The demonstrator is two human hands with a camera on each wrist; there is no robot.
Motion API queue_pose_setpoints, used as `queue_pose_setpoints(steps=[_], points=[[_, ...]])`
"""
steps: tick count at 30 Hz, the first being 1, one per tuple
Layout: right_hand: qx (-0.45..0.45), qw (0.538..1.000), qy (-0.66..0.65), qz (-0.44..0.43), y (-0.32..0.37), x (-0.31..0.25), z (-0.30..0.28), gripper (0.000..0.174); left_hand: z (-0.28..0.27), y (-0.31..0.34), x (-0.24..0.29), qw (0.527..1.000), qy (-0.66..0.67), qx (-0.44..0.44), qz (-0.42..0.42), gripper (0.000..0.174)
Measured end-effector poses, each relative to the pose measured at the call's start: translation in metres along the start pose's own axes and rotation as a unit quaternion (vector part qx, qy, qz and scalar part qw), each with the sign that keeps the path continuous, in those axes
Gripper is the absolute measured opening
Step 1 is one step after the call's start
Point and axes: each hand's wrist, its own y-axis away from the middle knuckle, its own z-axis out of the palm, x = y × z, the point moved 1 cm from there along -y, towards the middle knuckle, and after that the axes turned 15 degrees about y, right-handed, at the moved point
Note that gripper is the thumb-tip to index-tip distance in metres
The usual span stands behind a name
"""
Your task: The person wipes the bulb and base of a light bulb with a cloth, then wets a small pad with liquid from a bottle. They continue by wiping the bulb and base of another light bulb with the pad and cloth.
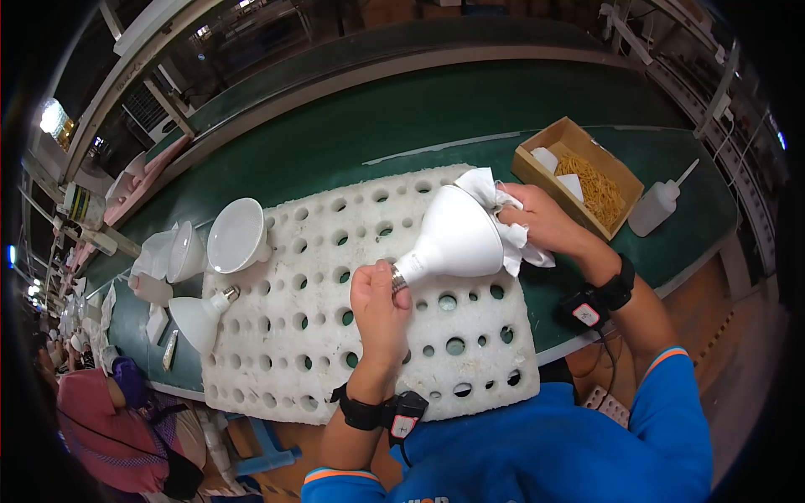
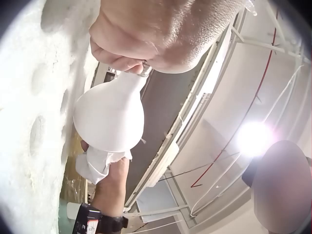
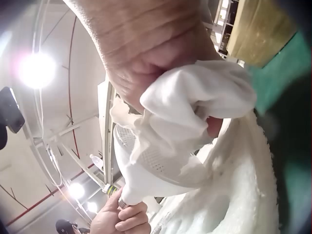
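Clamped on the threaded metal base (image 1: 397,277) of a white lamp (image 1: 461,235), my left hand (image 1: 381,310) holds it tilted above a pale foam board (image 1: 283,342), thumb and curled fingers closed at the narrow end. The lamp stretches away from that hand, its wide end toward my right hand (image 1: 541,220), which is clamped on a crumpled white cloth (image 1: 485,186) that lies against the rim.

Just beyond the right hand, I have an open cardboard box (image 1: 530,168) of yellow strands (image 1: 597,193) on the green worktop (image 1: 335,134), a squeeze bottle (image 1: 654,208) beside it. Across the board, at its left side, one lamp (image 1: 237,235) shows its broad face, while another (image 1: 199,325) lies over the edge with its metal base on the board; a third (image 1: 184,253) sits farther left.

The right wrist view gives me what the head view hides: a dotted, textured face (image 3: 158,161) on the held lamp, partly under the cloth. The left wrist view shows the lamp's smooth outer side instead, with the cloth at its far end.
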Motion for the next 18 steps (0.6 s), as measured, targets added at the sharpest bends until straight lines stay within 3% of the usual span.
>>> queue_pose_setpoints(steps=[1,4,7,8,9,11,13,14,15,16,18], points=[[0.0,1.0,0.017,0.0,0.002,-0.002,-0.002,0.026,0.0,0.001,0.0,1.0,-0.003,0.0,0.007,0.019],[-0.001,0.999,0.041,-0.001,0.003,-0.008,-0.008,0.03,-0.001,0.004,-0.006,0.971,-0.099,-0.094,0.195,0.015],[0.08,0.994,0.042,-0.057,0.003,-0.004,-0.011,0.035,0.005,0.008,-0.002,0.972,-0.079,-0.098,0.199,0.021],[0.092,0.994,0.043,-0.024,0.004,-0.006,-0.016,0.04,0.005,0.01,0.0,0.966,-0.115,-0.109,0.205,0.022],[0.143,0.99,0.002,0.003,0.003,-0.01,-0.019,0.04,0.006,0.012,0.001,0.959,-0.15,-0.12,0.21,0.023],[0.288,0.954,-0.045,-0.073,0.001,-0.02,-0.023,0.04,0.005,0.013,0.0,0.947,-0.187,-0.132,0.224,0.026],[0.254,0.953,0.011,-0.163,0.007,-0.053,-0.022,0.043,0.003,0.013,-0.003,0.943,-0.189,-0.137,0.237,0.029],[0.19,0.927,0.153,-0.286,0.011,-0.069,-0.015,0.043,0.003,0.013,-0.002,0.904,-0.269,-0.142,0.301,0.029],[0.118,0.863,0.289,-0.397,0.014,-0.081,-0.003,0.043,0.002,0.013,0.0,0.853,-0.345,-0.147,0.362,0.03],[0.084,0.868,0.29,-0.394,0.015,-0.079,0.02,0.041,0.002,0.013,0.002,0.792,-0.416,-0.151,0.421,0.03],[0.058,0.87,0.32,-0.372,0.001,-0.072,0.037,0.035,-0.002,0.009,-0.005,0.844,-0.341,-0.178,0.375,0.029]])
